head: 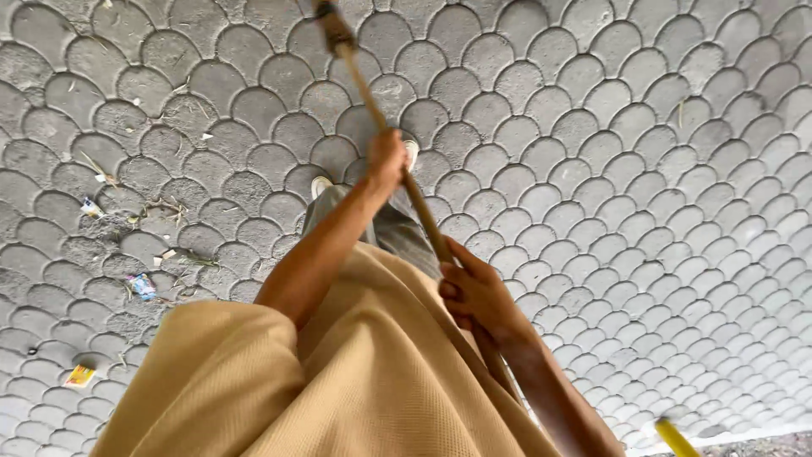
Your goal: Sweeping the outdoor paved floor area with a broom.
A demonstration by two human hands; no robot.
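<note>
Wooden broom handle [385, 118] ran diagonally through the frame: top end near the upper edge, where a darker wrapped section [334, 30] sat, lower end passing down behind the person's torso. Broom head not visible.

Left hand [386, 159] gripped the handle about midway, fingers clamped around the shaft, arm extended forward from a tan sleeve [220, 372]. Right hand [475, 292] gripped lower down, closer to the body, fingers [452, 292] wrapped and closed on the shaft. Hands well apart along the stick.

Under the hands: tan knit top [381, 381] filling the bottom centre, grey trousers [397, 228] below the left forearm, two light-coloured shoes [321, 184] just beside the handle line, the second [412, 152] partly hidden by the left hand.

Ground was grey paving [634, 169] laid in a fish-scale pattern, covering the whole view. Litter scattered on the left side: a blue-and-white wrapper [142, 285], a yellow-orange wrapper [79, 375] near the lower left edge, a small white scrap [90, 206], plus dry twigs and bits [161, 206] between them. All of it well apart from the handle and to the left of the feet. Right side of the paving looked clean by comparison.

Yellow cylindrical object [675, 436] poked in at the bottom right edge, near the right forearm; couldn't tell what it was. Strip of rougher ground [761, 444] beside it at the corner.
</note>
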